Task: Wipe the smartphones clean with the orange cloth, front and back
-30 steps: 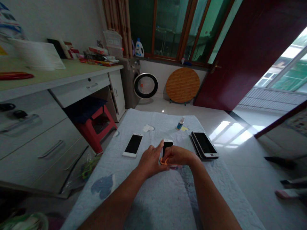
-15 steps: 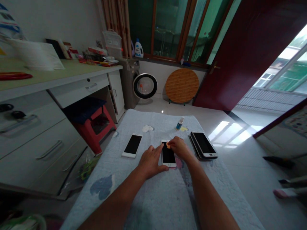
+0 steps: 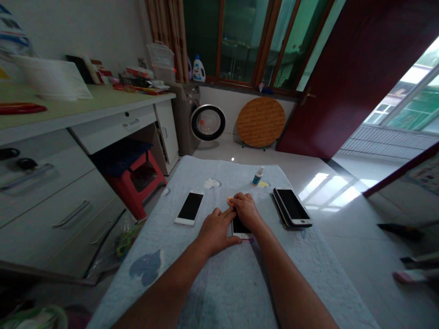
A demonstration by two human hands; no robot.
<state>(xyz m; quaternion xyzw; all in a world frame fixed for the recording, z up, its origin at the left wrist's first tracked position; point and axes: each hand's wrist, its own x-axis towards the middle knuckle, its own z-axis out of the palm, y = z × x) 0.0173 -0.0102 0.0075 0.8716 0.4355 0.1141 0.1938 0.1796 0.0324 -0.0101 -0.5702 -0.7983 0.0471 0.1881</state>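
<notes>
A white smartphone (image 3: 240, 227) with a dark screen lies face up on the cloth-covered table. My left hand (image 3: 215, 232) steadies its left side, thumb at the bottom corner and fingers by the upper edge. Over the top of the screen, my right hand (image 3: 245, 211) pinches a small orange pad (image 3: 229, 200), which pokes out past its fingertips at the upper left. The fingers of both hands meet there and hide the upper screen. Left of my hands lies another white phone (image 3: 190, 208). A small spray bottle (image 3: 257, 177) stands beyond my right hand.
On the right, a white-framed device (image 3: 294, 207) lies stacked on darker ones. Pale blue cloth (image 3: 219, 288) covers the table. A red stool (image 3: 139, 183) and a desk (image 3: 85, 109) with drawers stand at the left. Behind is a washing machine (image 3: 185, 114) with its door open.
My right hand has slid left with the orange pad, from the upper screen to the phone's upper left edge, now touching the left fingers. My left hand stays put.
</notes>
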